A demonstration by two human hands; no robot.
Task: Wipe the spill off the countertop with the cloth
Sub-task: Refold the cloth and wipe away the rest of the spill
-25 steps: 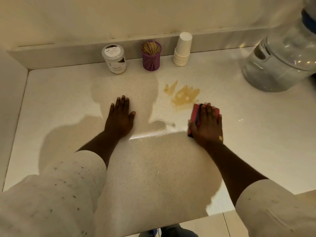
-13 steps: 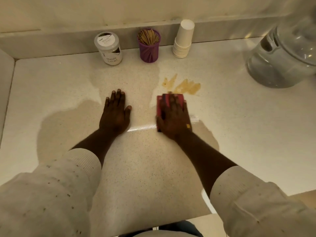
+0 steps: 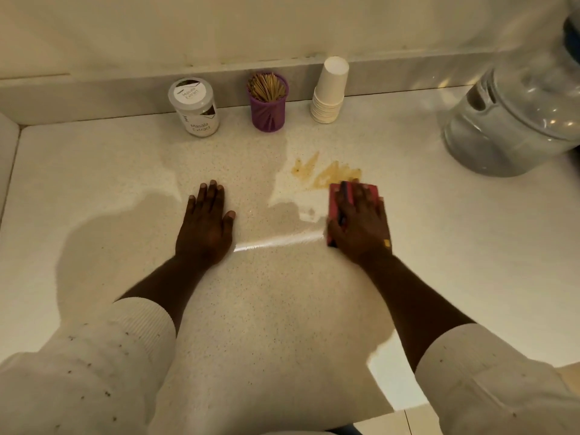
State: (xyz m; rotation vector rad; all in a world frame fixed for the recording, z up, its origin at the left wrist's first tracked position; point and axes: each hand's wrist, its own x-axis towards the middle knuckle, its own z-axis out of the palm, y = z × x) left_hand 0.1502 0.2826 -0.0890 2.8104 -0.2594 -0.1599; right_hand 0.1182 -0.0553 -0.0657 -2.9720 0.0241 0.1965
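Observation:
A yellow-brown spill (image 3: 326,173) lies on the pale speckled countertop (image 3: 455,246), just in front of the purple holder. My right hand (image 3: 361,224) presses flat on a folded red cloth (image 3: 334,199), whose far edge touches the near edge of the spill. Most of the cloth is hidden under the hand. My left hand (image 3: 207,224) rests flat on the counter to the left, fingers together, holding nothing.
Along the back wall stand a white-lidded jar labelled Masala Extract (image 3: 194,106), a purple holder of toothpicks (image 3: 267,102) and a stack of white paper cups (image 3: 329,91). A large clear water bottle (image 3: 514,120) lies at the right. The counter's front edge (image 3: 392,409) is near me.
My right hand slid the cloth left along the near side of the spill, then back to the right. The spill looks smaller than a second ago. My left hand stayed put.

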